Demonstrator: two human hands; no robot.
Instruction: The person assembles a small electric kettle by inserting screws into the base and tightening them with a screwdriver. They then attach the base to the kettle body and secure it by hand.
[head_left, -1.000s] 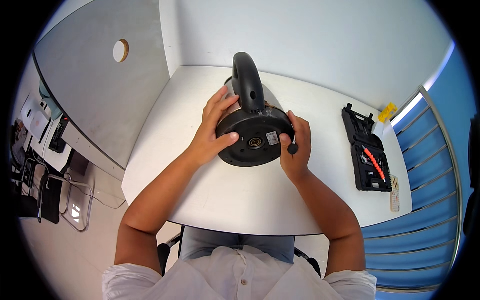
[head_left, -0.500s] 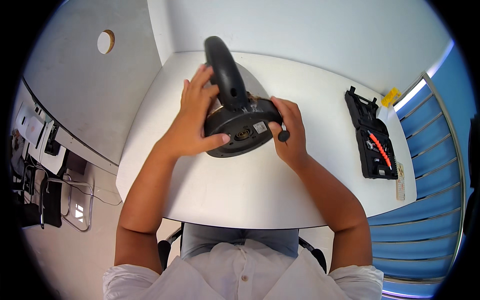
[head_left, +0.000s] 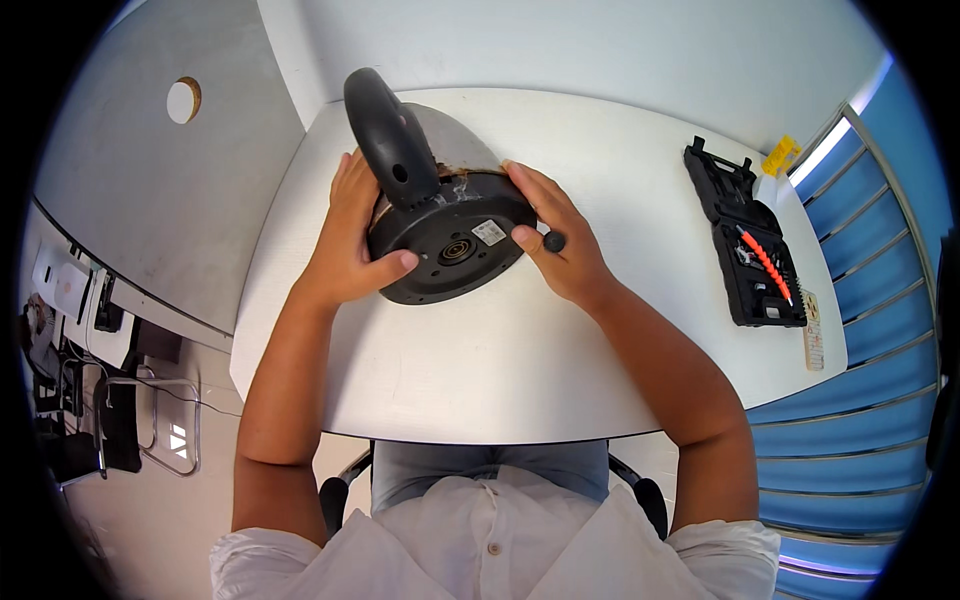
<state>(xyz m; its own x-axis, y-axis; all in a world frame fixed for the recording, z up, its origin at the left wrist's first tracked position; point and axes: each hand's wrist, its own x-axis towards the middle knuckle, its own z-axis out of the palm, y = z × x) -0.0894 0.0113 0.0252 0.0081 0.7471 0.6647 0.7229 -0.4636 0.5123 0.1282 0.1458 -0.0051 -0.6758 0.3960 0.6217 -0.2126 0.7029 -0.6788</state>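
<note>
An electric kettle [head_left: 462, 206] with a metal body and a curved black handle is tipped over, its round black base turned toward me. The base shows a ringed connector in the middle, several small holes and a pale label; brownish stains mark the seam by the handle. My left hand [head_left: 345, 245] grips its left side, thumb on the base's edge and fingers behind. On the right, my right hand [head_left: 565, 240] clasps the rim, thumb near the label. A small black round-ended piece [head_left: 555, 241] sticks out beside that thumb; the rest of it is hidden.
At the table's [head_left: 440, 390] right lies an opened black tool case [head_left: 745, 240] with an orange-red flexible shaft [head_left: 767, 265] in it. Near it are a yellow item [head_left: 782, 155] and a pale remote-like strip [head_left: 813, 335]. Metal railings [head_left: 880, 335] run alongside; a grey partition [head_left: 160, 190] stands left.
Both hands have shifted the kettle leftward in view, and its handle leans further left. The base shows more fully toward me. The view itself has moved slightly.
</note>
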